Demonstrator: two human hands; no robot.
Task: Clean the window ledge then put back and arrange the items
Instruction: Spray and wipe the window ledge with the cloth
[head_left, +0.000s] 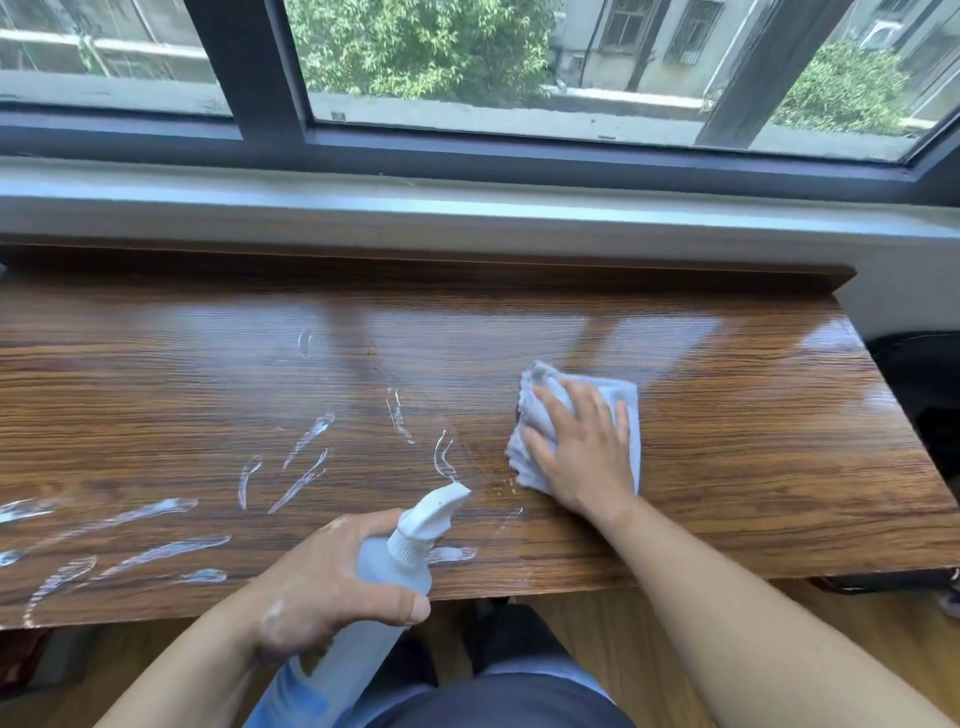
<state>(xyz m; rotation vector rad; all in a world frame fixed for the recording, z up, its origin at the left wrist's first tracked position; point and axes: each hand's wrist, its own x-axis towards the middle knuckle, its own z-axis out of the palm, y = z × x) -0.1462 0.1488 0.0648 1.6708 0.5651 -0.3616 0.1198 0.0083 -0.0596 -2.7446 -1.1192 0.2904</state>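
**Cloth pressed flat, bottle held**

The grey cloth (621, 397) lies under the right hand (582, 452), its grip released, with fingers spread flat on it. Glossy desk (753, 467) runs on to the right edge. White streaks (156, 551) lie left of the left hand (332, 577), which grasps the spray bottle (400, 564) over the near edge.

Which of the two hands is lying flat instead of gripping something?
The right hand, spread flat on the grey cloth; the left hand is instead curled round the spray bottle.
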